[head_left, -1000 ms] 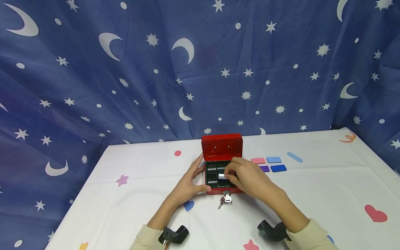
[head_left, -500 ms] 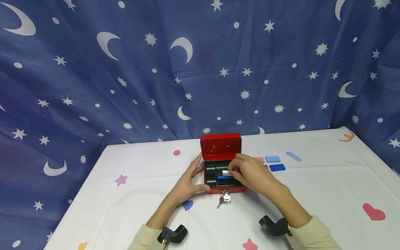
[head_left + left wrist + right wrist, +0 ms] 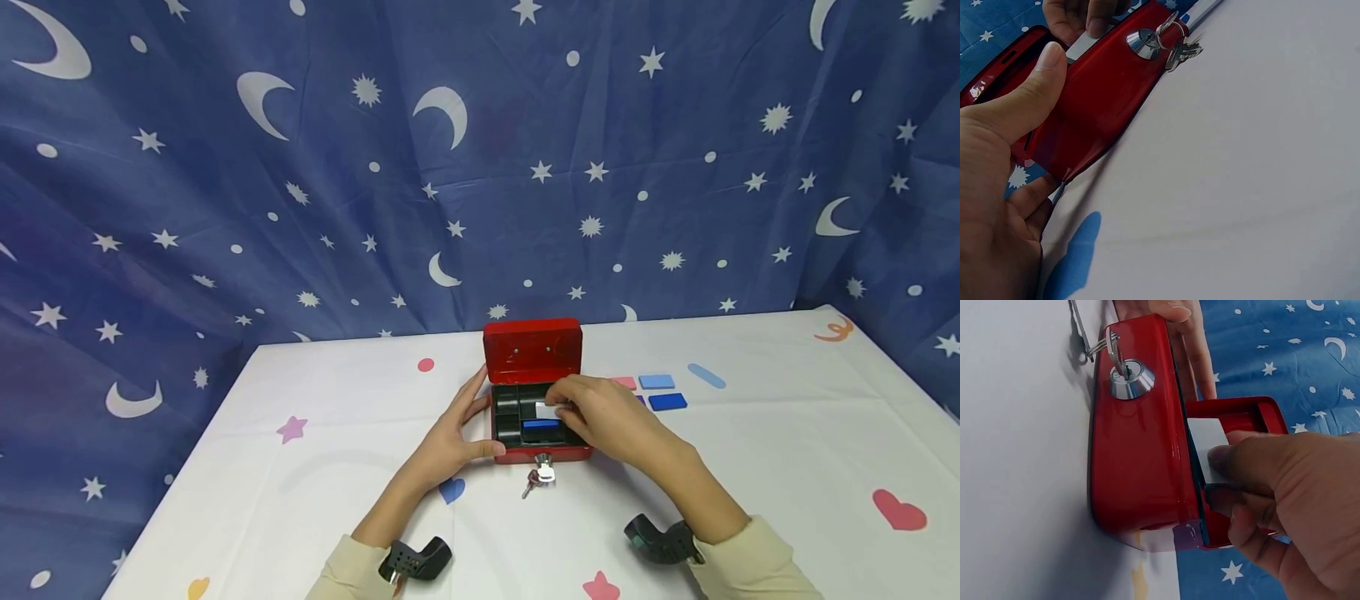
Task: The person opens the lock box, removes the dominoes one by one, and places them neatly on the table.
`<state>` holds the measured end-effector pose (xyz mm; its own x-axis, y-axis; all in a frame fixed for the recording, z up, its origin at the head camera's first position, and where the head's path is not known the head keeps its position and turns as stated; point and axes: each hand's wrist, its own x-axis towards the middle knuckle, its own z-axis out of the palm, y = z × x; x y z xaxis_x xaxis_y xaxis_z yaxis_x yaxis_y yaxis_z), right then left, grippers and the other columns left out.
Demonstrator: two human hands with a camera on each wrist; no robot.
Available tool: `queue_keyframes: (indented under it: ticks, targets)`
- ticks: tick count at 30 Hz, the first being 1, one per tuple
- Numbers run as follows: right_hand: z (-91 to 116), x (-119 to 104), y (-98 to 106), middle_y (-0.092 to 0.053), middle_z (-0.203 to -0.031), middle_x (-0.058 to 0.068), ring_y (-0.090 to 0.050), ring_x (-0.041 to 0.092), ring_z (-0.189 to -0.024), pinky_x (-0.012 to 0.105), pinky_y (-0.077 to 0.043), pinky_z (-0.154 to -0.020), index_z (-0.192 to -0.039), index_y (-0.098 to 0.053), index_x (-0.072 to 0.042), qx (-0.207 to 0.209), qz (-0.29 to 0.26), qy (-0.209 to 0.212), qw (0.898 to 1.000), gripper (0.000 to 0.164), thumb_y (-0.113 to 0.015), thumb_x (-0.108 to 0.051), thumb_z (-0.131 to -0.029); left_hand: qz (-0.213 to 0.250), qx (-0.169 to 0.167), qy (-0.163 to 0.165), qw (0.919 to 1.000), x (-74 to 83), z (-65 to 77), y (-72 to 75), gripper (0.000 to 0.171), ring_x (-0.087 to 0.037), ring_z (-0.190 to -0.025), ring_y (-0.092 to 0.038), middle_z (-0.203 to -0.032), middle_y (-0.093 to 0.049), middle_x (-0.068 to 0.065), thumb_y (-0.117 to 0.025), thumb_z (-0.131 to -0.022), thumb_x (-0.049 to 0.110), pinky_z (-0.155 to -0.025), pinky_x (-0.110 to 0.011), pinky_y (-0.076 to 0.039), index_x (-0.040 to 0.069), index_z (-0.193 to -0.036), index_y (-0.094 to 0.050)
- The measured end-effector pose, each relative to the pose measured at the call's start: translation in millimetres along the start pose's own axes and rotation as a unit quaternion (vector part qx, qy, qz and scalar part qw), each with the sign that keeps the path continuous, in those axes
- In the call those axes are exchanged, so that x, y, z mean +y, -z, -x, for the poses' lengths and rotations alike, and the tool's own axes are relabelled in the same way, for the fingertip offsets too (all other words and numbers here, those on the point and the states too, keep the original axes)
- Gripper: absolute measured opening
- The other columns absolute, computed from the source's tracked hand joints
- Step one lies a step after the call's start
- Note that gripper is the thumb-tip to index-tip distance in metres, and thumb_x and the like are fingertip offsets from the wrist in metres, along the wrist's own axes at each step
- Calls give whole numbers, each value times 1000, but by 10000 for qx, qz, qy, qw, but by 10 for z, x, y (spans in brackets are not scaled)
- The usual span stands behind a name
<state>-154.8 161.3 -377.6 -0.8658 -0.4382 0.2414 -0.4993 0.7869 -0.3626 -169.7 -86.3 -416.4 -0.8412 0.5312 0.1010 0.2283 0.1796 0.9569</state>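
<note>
A red cash box [image 3: 517,457] stands on the table with its lid [image 3: 532,350] raised and a black divided tray [image 3: 506,407] inside. My left hand [image 3: 450,442] holds the box's left side, thumb at the front corner [image 3: 1050,59], fingers along the side toward the back. With thumb and fingertips, my right hand [image 3: 611,421] pinches a thin white rectangular piece [image 3: 1207,437] over the tray's larger compartment. A blue strip [image 3: 540,424] shows in that compartment, just in front of the white piece. Keys [image 3: 1182,53] hang from the front lock [image 3: 1133,381].
Right of the box lie a light blue flat piece [image 3: 656,382], a dark blue one [image 3: 667,402] and a pink one [image 3: 624,382]; a purple one is mostly hidden by my right hand. Printed shapes such as a heart [image 3: 898,510] mark the white tablecloth. A starry blue curtain [image 3: 480,200] hangs behind.
My right hand has moved the white piece slightly back and right within the tray. The blue strip came into view where the white piece was. My left hand has stayed on the box.
</note>
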Motion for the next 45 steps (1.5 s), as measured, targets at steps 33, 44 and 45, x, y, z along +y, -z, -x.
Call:
queue_keyframes:
  ticks: [33,44,45]
  targets:
    - [646,741,123,-65,-92,-12,-56,8,-78,23,-51,-64,-101,-70,-22,881,-1342,-624,9850,27,-77,-6,-80,-33,37,-51,10000,-21,-8,-5,102,-28,-137,-33,-158,-14,-2,-79,-77,6,-112,-53,-16,23,-155,-14]
    - [771,915,26,-67,-99,-9,-58,12,-83,21,-52,-74,-104,-72,-23,811,-1741,-1373,9717,19,-72,-28,-86,-56,34,-46,10000,-15,8,7,103,-27,-136,-34,-157,-14,-2,-79,-77,6,-113,-52,-17,23,-155,-14]
    - [780,932,18,-67,-100,-9,-58,12,-84,20,-51,-75,-104,-72,-24,862,-1713,-1417,9712,19,-72,-30,-86,-57,25,-58,10000,-13,4,7,103,-27,-136,-34,-157,-14,-2,-79,-77,6,-112,-52,-16,23,-155,-14]
